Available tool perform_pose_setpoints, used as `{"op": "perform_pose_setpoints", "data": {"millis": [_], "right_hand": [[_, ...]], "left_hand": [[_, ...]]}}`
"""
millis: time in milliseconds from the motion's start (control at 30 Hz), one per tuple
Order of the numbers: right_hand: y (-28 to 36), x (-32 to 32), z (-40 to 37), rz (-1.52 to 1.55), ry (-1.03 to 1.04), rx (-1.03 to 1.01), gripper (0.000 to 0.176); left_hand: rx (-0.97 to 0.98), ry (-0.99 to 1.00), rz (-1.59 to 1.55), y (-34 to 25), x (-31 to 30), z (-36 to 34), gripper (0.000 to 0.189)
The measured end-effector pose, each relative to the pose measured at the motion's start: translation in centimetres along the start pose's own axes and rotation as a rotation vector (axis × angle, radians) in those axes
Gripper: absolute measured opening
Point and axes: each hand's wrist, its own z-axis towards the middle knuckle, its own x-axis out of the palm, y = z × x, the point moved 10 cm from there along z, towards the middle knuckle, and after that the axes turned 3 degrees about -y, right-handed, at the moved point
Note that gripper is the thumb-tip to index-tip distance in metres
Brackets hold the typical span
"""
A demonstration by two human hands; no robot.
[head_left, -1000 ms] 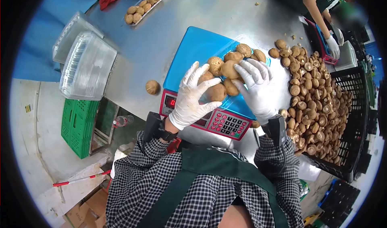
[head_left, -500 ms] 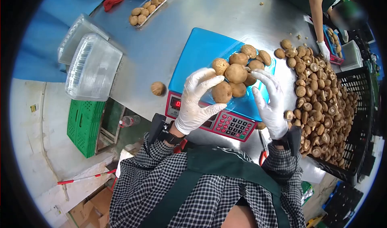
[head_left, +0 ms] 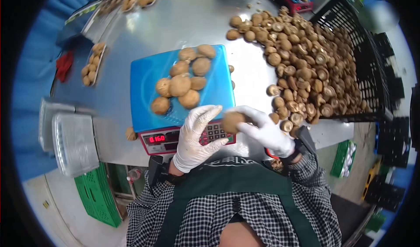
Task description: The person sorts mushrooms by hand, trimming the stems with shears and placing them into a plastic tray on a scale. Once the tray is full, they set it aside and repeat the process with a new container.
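My right hand [head_left: 267,134], in a white glove, grips a brown shiitake mushroom [head_left: 233,123] between thumb and fingers, just above the scale's front right edge. Close by on its left, my gloved left hand [head_left: 196,137] has thumb and fingers apart with nothing in them, covering part of the keypad. A digital scale [head_left: 144,76] with a blue top and red front shows 0.160 on its display [head_left: 156,139]. On it lies a clear plastic tray [head_left: 174,113] holding several shiitake mushrooms [head_left: 179,85], caps mostly up.
A large mushroom pile [head_left: 302,72] spills from a black crate [head_left: 376,83] at right. Clear trays [head_left: 74,144] are stacked at left; a filled tray [head_left: 93,64] lies beyond. A lone mushroom [head_left: 131,133] sits beside the scale. Another scale [head_left: 302,5] stands at the back.
My hands have come away from the mushrooms on the scale toward my body. My right hand now holds one mushroom. The camera view has turned, with the scale appearing further left.
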Motion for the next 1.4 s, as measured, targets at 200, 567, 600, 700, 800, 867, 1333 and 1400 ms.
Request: {"op": "perform_pose_setpoints", "data": {"millis": [200,567,600,700,800,867,1333,1400], "right_hand": [[-6.9,-12.2,-14.0,-0.644,-0.077,0.445,0.037],[-8.4,-18.4,-13.4,-0.849,-0.280,0.109,0.037],[-8.5,-18.9,-13.3,-0.781,-0.296,0.078,0.036],[-9.3,-21.0,-13.1,-0.777,-0.310,0.027,0.034],[-9.9,-22.6,-13.2,-0.756,-0.320,-0.040,0.030],[-10.1,-23.9,-13.2,-0.608,-0.385,-0.048,0.026],[-7.3,-25.9,-9.8,-0.436,-0.466,-0.185,0.024],[-6.1,-26.0,-9.3,-0.307,-0.505,-0.149,0.026]], "left_hand": [[0.082,0.170,0.049,-1.2,5.6,3.7,0.051],[-0.140,0.042,0.257,7.6,21.7,18.2,0.045],[-0.135,0.039,0.266,8.0,22.5,19.1,0.045],[-0.232,-0.107,0.250,9.6,23.8,20.9,0.039],[-0.094,-0.104,0.100,4.0,24.4,20.8,0.042],[-0.023,0.033,0.177,1.7,26.7,20.3,0.050],[-0.742,0.301,-1.184,5.4,29.0,16.0,0.041],[-0.714,0.312,-1.318,3.7,28.5,15.6,0.046]]}}
